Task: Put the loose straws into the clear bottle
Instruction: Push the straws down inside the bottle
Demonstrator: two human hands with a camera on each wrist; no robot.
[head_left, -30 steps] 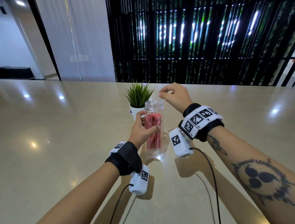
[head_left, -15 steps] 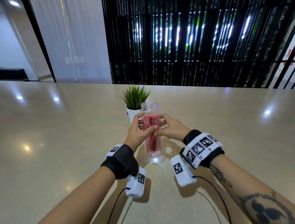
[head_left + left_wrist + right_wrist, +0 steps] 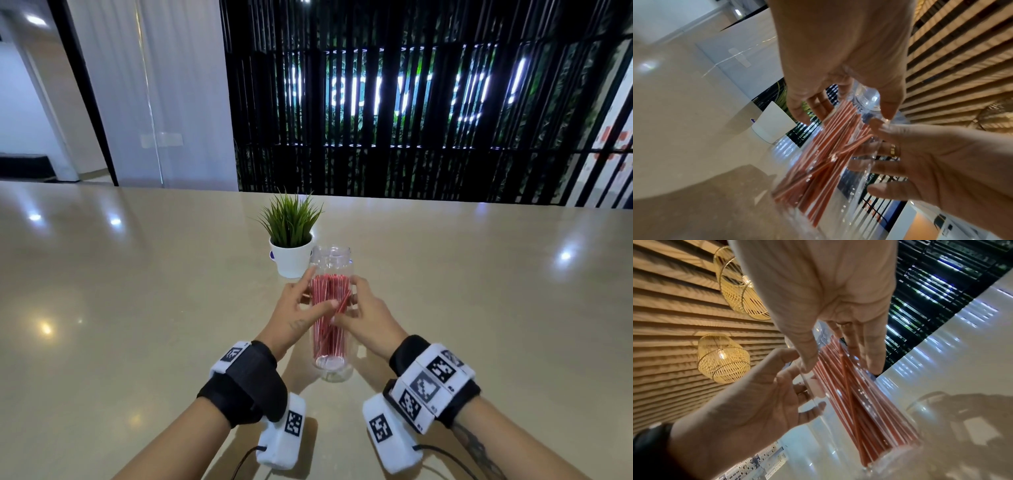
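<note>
A clear bottle [image 3: 331, 363] stands upright on the beige table [image 3: 137, 308], its mouth open. Inside it several red-and-white straws [image 3: 325, 308] stand on end, a few leaning crosswise. My left hand [image 3: 308, 296] grips the bottle's left side, thumb across the front. From the other side my right hand [image 3: 356, 305] curls round the same height. In the left wrist view the left hand [image 3: 838, 105] straddles the straws [image 3: 828, 154]. In the right wrist view the right hand [image 3: 838, 353] straddles the bottle [image 3: 828, 434]. No loose straw shows on the table.
A small green plant in a white pot [image 3: 291, 260] stands just behind and left of the bottle. The glossy table stretches wide on both sides. A black slatted screen [image 3: 411, 137] rises beyond its far edge. Cables trail from both wrist cameras.
A second ago my right hand hovered above the bottle's mouth. It came down to the bottle's right side and now holds it. My left hand kept its grip.
</note>
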